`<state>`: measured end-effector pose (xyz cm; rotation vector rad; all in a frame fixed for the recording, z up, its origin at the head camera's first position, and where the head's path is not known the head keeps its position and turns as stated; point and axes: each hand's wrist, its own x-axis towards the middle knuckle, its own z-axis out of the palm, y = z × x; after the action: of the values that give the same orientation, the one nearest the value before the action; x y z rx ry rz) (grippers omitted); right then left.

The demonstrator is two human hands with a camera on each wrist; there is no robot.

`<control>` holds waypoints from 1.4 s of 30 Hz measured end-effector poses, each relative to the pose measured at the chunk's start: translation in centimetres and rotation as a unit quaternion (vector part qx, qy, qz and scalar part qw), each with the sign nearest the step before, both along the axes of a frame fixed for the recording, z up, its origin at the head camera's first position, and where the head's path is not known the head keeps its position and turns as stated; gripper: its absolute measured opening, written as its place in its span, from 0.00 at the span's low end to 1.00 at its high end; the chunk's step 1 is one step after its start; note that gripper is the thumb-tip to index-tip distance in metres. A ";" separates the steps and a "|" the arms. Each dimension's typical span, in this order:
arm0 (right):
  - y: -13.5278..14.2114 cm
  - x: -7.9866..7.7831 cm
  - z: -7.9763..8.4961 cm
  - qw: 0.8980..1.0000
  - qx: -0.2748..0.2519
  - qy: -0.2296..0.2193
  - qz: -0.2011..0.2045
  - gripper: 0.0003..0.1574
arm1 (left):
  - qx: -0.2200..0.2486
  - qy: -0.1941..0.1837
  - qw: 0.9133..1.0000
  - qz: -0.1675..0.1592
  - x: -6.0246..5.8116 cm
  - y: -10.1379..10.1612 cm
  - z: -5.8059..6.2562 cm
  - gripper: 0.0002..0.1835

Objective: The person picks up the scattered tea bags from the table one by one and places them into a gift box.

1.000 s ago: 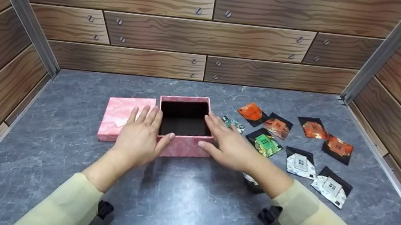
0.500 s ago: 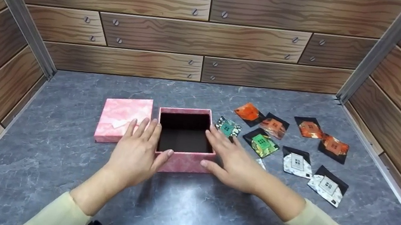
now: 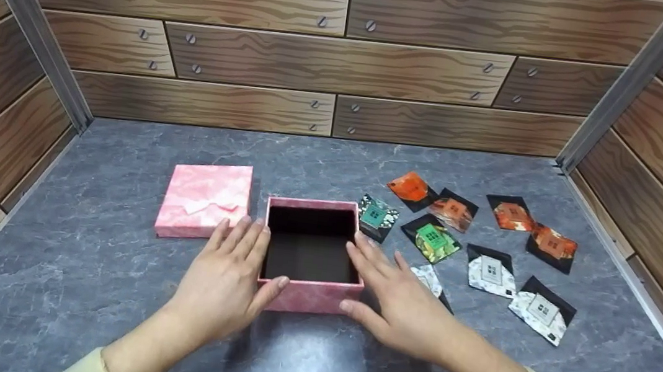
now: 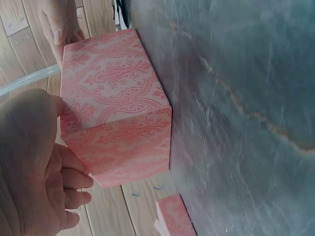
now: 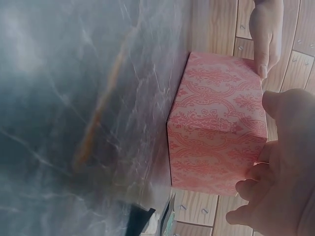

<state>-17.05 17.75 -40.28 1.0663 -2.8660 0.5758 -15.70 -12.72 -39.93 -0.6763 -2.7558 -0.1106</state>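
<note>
A pink patterned box (image 3: pixel 311 298) stands uncovered on the table, its inside black and bare. My left hand (image 3: pixel 225 283) lies along its left side with the fingers stretched out and the thumb at the front left corner. On the opposite side, my right hand (image 3: pixel 411 304) touches the right wall with straight fingers, its thumb by the front right corner. The left wrist view shows the left hand (image 4: pixel 37 167) at the box's upper edge, the patterned walls (image 4: pixel 118 83) reaching down to the table. From the right wrist, the right hand (image 5: pixel 285 167) appears likewise at the rim.
The pink lid (image 3: pixel 206 193) with a bow lies left of the box. Several small flat sachets lie to the right, among them a teal one (image 3: pixel 375 215), a green one (image 3: pixel 435 238), an orange one (image 3: pixel 411 186) and a white one (image 3: pixel 492 270). Wood-patterned walls (image 3: pixel 253 55) enclose the table.
Both hands have drawn the box toward the person, away from the lid. A white sachet beside the right hand shows more now. Lid and other sachets stay where they were.
</note>
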 end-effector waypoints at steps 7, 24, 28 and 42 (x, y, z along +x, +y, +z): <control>0.5 1.4 -0.1 1.000 0.003 0.002 0.000 0.51 | -0.008 0.014 1.000 -0.010 1.1 0.3 -0.1 0.44; 0.9 2.8 -0.2 1.000 -0.005 0.024 0.005 0.51 | -0.003 0.015 1.000 -0.017 2.1 0.5 -0.1 0.44; 0.8 2.9 -0.2 1.000 -0.002 0.029 -0.002 0.51 | -0.002 0.016 1.000 -0.022 1.9 0.3 -0.2 0.45; 0.7 3.0 -0.2 1.000 -0.005 0.021 -0.009 0.52 | 0.055 -0.060 0.995 -0.050 -1.8 -0.8 -0.4 0.67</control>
<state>-14.07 18.49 -40.49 1.0379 -2.8299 0.5595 -17.50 -13.56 -40.36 -0.8004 -2.8040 -0.3333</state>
